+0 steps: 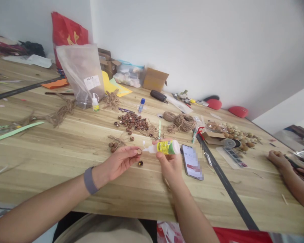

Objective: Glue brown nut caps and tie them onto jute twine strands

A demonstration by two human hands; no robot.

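Close in, the left hand (pixel 121 161) pinches a small cap (pixel 139 152) at its fingertips, over the table (pixel 66 148). The right hand (pixel 171 162) grips a glue bottle (pixel 164 147), nozzle nearly touching the cap. Squeezed too hard, glue may flood fingers or drip onto the loose cap (pixel 140 163) below; the phone (pixel 192 162) lies just beside. Farther off lies the cap pile (pixel 134 122).

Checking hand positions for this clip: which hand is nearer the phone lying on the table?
Right. The right hand, holding the glue bottle, sits just beside the phone; the left hand, pinching a small nut cap, is farther off.
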